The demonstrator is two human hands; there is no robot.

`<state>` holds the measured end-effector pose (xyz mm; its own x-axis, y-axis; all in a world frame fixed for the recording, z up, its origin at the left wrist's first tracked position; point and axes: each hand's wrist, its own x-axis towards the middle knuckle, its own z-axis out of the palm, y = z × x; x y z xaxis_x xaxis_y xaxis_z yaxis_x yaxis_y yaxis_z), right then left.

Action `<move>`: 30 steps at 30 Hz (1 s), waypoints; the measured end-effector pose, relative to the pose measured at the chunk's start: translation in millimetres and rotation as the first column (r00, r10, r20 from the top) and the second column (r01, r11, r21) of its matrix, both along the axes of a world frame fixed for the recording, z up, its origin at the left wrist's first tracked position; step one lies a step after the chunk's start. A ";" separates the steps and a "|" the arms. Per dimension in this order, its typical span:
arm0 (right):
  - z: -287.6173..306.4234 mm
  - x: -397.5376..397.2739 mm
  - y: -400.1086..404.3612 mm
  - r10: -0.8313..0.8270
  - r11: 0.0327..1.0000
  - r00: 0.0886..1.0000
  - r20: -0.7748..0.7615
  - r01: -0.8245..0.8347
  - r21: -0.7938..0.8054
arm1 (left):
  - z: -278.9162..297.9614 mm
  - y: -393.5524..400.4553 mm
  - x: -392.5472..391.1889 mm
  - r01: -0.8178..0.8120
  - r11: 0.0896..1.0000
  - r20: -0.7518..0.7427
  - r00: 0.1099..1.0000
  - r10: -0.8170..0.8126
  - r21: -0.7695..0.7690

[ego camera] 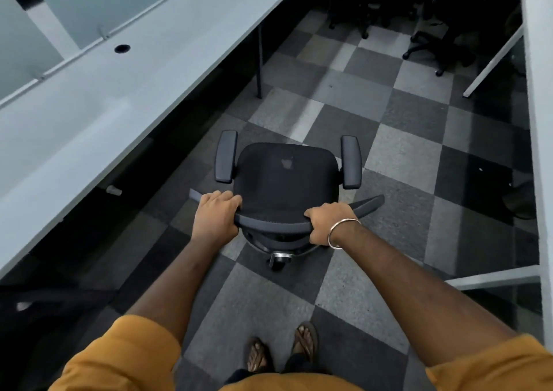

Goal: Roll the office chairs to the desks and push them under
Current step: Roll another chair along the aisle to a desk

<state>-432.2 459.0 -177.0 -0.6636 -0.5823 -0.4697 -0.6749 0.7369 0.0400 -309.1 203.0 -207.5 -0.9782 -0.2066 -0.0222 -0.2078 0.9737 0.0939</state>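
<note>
A black office chair [285,175] with two padded armrests stands in the aisle on the checkered carpet, seen from above and behind. My left hand [217,215] grips the left part of the backrest's curved top edge. My right hand [327,221], with a metal bangle on the wrist, grips the same edge further right. A long pale grey desk [125,91] runs along the left side of the aisle, and the chair stands apart from it, facing down the aisle.
A second desk edge [535,91] and its white leg [493,61] border the right side. Several black office chairs [434,40] cluster at the far end. A dark desk leg [259,61] stands ahead left. My sandalled feet [281,351] are just behind the chair.
</note>
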 end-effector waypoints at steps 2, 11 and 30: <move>-1.7 4.0 -6.1 0.025 1.000 0.999 0.030 -0.024 -0.009 | -1.7 -6.0 4.4 -0.003 1.000 0.000 1.000 0.003 -0.002; -4.8 5.0 -10.9 0.177 0.979 0.981 0.085 -0.166 -0.115 | 1.9 -9.1 13.9 -0.006 1.000 -0.030 1.000 0.007 0.007; -21.3 -32.9 112.1 0.659 0.657 0.734 -0.164 -0.668 -0.349 | 2.9 169.3 75.3 -0.316 0.947 -0.024 0.948 0.318 0.052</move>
